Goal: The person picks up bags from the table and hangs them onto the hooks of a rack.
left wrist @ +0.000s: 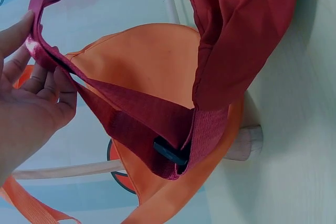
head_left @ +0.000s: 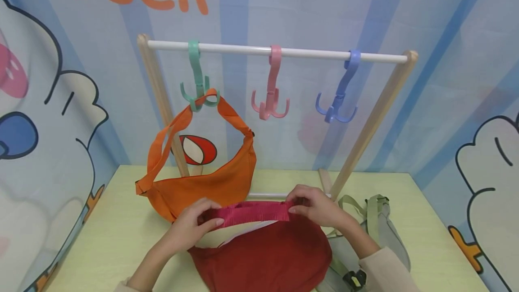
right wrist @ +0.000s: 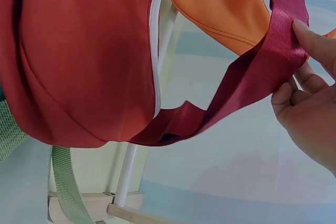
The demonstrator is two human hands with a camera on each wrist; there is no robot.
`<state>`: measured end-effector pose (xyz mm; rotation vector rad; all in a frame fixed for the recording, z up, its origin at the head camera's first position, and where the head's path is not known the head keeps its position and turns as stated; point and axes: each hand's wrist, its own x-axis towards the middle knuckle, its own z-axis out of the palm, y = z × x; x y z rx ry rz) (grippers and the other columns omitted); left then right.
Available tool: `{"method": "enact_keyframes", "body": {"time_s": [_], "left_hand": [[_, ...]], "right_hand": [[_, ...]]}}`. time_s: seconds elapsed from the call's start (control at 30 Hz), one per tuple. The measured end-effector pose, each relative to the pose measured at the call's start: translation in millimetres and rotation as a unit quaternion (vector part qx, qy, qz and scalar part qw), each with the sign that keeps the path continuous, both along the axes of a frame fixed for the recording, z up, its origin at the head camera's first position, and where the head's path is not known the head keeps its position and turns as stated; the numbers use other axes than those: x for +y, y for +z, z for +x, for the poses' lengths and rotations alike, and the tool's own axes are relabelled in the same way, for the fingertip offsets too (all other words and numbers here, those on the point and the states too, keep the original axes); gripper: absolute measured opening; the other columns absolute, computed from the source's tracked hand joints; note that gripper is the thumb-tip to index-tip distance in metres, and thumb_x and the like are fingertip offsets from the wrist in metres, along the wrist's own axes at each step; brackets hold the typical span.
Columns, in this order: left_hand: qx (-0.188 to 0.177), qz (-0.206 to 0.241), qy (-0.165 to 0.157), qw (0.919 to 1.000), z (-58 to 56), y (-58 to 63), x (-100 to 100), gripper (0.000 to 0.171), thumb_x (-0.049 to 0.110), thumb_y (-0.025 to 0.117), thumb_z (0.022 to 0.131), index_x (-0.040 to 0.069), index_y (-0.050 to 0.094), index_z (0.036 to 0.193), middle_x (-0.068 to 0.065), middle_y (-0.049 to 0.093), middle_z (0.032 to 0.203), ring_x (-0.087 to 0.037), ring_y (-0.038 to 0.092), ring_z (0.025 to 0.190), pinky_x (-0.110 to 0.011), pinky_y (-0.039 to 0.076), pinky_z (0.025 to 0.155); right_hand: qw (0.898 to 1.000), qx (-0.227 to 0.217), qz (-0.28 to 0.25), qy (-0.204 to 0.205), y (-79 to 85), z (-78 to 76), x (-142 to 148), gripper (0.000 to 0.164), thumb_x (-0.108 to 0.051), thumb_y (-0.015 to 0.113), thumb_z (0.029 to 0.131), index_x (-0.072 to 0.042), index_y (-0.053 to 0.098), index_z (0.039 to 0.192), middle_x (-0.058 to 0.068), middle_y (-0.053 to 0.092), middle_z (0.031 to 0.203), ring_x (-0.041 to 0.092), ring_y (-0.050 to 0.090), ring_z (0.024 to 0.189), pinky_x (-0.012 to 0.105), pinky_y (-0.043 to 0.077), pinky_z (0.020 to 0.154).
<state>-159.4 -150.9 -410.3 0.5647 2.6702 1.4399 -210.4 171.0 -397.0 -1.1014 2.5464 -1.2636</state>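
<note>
A dark red bag (head_left: 263,260) hangs below its crimson strap (head_left: 255,213), which both hands hold stretched between them. My left hand (head_left: 194,222) pinches the strap's left part between thumb and fingers. At the other end my right hand (head_left: 314,206) grips it the same way, thumb in front. A white zipper (right wrist: 155,40) runs along the bag's top edge, and a dark buckle (left wrist: 170,151) sits on the strap near the bag's end. Behind the left hand, an orange bag (head_left: 219,179) hangs by its strap from a green hook (head_left: 198,80).
A rack with a white bar (head_left: 239,49) and wooden posts stands at the back of the table (head_left: 97,220). A pink hook (head_left: 270,89) and a blue hook (head_left: 339,91) hang on the bar. A grey-green bag (head_left: 385,224) lies at the right, partly behind the right forearm.
</note>
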Motion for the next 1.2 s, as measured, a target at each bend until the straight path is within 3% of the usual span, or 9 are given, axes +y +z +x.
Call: {"method": "enact_keyframes", "body": {"time_s": [0.2, 0.4, 0.6, 0.77, 1.0, 1.2], "left_hand": [[0.024, 0.007, -0.009, 0.9996, -0.1, 4.0, -1, 0.021, 0.024, 0.066, 0.084, 0.011, 0.063, 0.1, 0.002, 0.054, 0.089, -0.015, 0.049, 0.078, -0.023, 0.044, 0.064], [0.043, 0.003, -0.015, 0.999, -0.1, 7.2, -2, 0.02, 0.023, 0.066, 0.084, 0.011, 0.062, 0.099, 0.003, 0.054, 0.089, -0.014, 0.048, 0.078, -0.023, 0.044, 0.064], [0.044, 0.001, -0.016, 0.9989, -0.1, 9.7, -3, 0.021, 0.024, 0.066, 0.084, 0.011, 0.063, 0.1, 0.003, 0.055, 0.09, -0.014, 0.048, 0.078, -0.023, 0.044, 0.064], [0.046, 0.001, -0.013, 0.9989, -0.5, 11.7, -3, 0.022, 0.024, 0.066, 0.084, 0.012, 0.064, 0.102, 0.003, 0.056, 0.092, -0.014, 0.049, 0.079, -0.024, 0.044, 0.065], [0.058, -0.011, -0.006, 0.9983, -1.8, 14.4, -4, 0.019, 0.023, 0.067, 0.083, 0.013, 0.065, 0.1, 0.005, 0.056, 0.088, -0.014, 0.048, 0.076, -0.023, 0.043, 0.062], [0.06, -0.011, 0.002, 0.9981, -2.0, 19.4, -3, 0.018, 0.022, 0.067, 0.083, 0.011, 0.065, 0.097, 0.005, 0.054, 0.083, -0.013, 0.047, 0.073, -0.023, 0.041, 0.059]], "right_hand": [[1.0, 0.019, 0.015, -0.009, 3.9, -0.2, 1, 0.016, -0.001, 0.068, 0.08, -0.009, 0.065, 0.094, -0.001, 0.058, 0.085, 0.01, 0.051, 0.073, 0.024, 0.045, 0.062], [0.999, 0.027, 0.016, 0.006, 6.5, 0.0, 3, 0.016, -0.004, 0.069, 0.079, -0.008, 0.066, 0.094, -0.001, 0.056, 0.084, 0.009, 0.049, 0.07, 0.023, 0.044, 0.06], [0.999, 0.024, 0.027, 0.018, 8.0, 0.2, 4, 0.012, -0.007, 0.071, 0.078, -0.008, 0.064, 0.088, -0.001, 0.054, 0.085, 0.014, 0.049, 0.074, 0.025, 0.045, 0.064], [0.999, 0.014, 0.024, 0.022, 9.2, -0.3, 4, 0.013, -0.006, 0.071, 0.079, -0.009, 0.059, 0.083, -0.002, 0.054, 0.079, 0.012, 0.05, 0.069, 0.025, 0.044, 0.061], [0.999, 0.024, 0.024, 0.019, 13.0, -1.1, 7, 0.013, -0.007, 0.068, 0.081, -0.009, 0.062, 0.093, -0.004, 0.057, 0.079, 0.009, 0.048, 0.068, 0.024, 0.042, 0.06], [0.998, 0.025, 0.035, 0.043, 19.7, -2.3, 8, 0.025, -0.009, 0.066, 0.083, -0.01, 0.061, 0.108, -0.003, 0.059, 0.087, 0.01, 0.049, 0.069, 0.026, 0.043, 0.06]]}}
